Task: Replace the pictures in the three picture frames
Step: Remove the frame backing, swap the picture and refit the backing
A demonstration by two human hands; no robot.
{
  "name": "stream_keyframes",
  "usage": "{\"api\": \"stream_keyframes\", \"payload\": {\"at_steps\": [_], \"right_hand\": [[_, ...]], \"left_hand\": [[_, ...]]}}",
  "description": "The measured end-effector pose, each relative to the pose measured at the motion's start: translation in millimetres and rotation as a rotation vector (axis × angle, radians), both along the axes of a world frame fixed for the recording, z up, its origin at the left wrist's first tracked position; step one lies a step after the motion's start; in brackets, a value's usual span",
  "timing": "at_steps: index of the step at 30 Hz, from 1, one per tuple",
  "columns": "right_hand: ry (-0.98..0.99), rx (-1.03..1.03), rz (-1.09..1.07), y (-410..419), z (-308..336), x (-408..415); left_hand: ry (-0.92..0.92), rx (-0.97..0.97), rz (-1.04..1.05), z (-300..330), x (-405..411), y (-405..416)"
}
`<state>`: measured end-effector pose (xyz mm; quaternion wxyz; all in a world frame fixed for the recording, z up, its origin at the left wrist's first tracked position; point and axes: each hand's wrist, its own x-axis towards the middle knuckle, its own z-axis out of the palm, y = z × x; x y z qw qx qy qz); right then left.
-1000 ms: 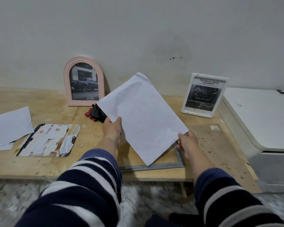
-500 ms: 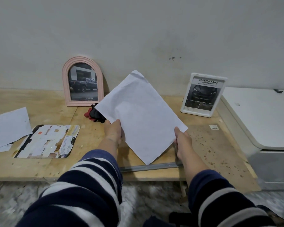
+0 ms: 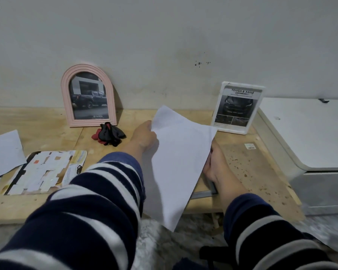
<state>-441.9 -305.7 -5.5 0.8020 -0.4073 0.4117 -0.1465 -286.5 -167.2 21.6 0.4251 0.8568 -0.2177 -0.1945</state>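
The third frame is in hand: the left hand [image 3: 143, 137] pinches the white sheet [image 3: 179, 158] at its ten o'clock edge, the right hand [image 3: 213, 168] holds its three o'clock edge over the grey frame [image 3: 205, 193], which lies flat at the table's [image 3: 47, 133] near edge. Next, the blank, faintly creased sheet probably needs squaring and lowering into it.

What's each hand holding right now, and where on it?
Left hand pinches the white sheet at its upper left edge. Right hand is at the sheet's right edge, over the grey frame; its grip is hidden.
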Motion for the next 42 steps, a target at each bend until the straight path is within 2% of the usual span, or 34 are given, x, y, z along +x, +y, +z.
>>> {"api": "stream_keyframes", "payload": {"at_steps": [6,7,10,14,17,20,24,29,32,34,37,39,42], "right_hand": [[-0.034,0.101,-0.007,-9,-9,-11],[0.012,0.074,0.009,-8,-10,-13],[0.321,-0.172,0.09,-3,-21,-19],[0.424,-0.18,-0.03,-2,-40,-24],[0.426,-0.145,-0.112,0,-48,-32],[0.436,-0.145,-0.163,5,-54,-38],[0.448,-0.179,-0.154,12,-57,-42],[0.514,-0.359,-0.071,17,-61,-45],[0.558,-0.576,0.015,16,-60,-48],[0.627,-0.762,0.142,12,-57,-49],[0.838,-1.008,0.403,6,-60,-49],[0.94,-1.08,0.559,7,-63,-50],[0.967,-1.135,0.67,12,-70,-54]], "left_hand": [[-0.215,0.157,-0.133,-14,3,-6],[-0.28,0.196,-0.138,-14,1,-9],[-0.417,0.296,-0.174,-11,-9,-20],[-0.539,0.347,-0.165,-30,-20,-26],[-0.435,0.416,-0.158,-49,-32,-14],[-0.29,0.567,-0.232,-69,-47,3],[-0.15,0.708,-0.307,-87,-65,21],[-0.161,0.75,-0.284,-93,-80,37],[-0.203,0.761,-0.27,-91,-88,42],[-0.201,0.769,-0.266,-91,-90,45],[-0.223,0.785,-0.282,-97,-91,49],[-0.236,0.796,-0.284,-101,-93,53],[-0.263,0.848,-0.255,-106,-101,59]]}}
